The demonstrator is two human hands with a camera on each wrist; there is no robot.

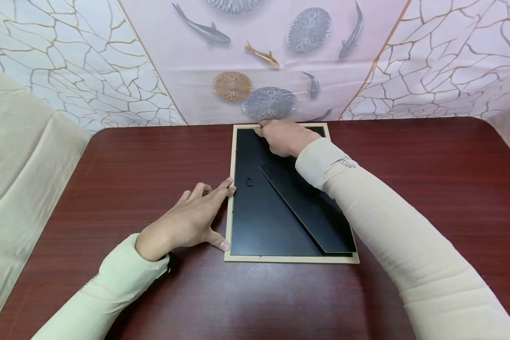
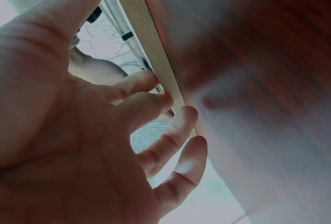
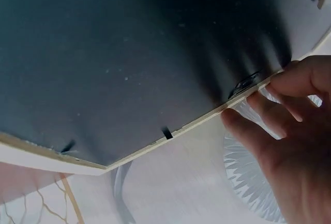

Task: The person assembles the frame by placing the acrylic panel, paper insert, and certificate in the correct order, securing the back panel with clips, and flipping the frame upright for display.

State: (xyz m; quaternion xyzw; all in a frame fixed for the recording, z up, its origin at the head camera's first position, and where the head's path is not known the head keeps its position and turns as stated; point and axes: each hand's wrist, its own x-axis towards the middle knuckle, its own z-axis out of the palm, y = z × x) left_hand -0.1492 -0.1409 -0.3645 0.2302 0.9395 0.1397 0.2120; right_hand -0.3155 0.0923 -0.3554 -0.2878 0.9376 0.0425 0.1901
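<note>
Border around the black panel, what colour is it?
The border is pale beige; it shows best in the head view.

In the head view, the far edge of the rectangular black-backed frame with a pale wooden border (image 1: 289,259) is partly covered by the right hand (image 1: 285,137); its flat black flap (image 1: 314,217) is partly hidden by the cream fabric sleeve (image 1: 386,236), whose small lettering (image 1: 347,163) cannot be read. The red-brown wooden desk (image 1: 131,179) is cut off below.

the small dark lettering (image 1: 347,163) on the right sleeve (image 1: 391,236) cannot be read clearly.
</note>
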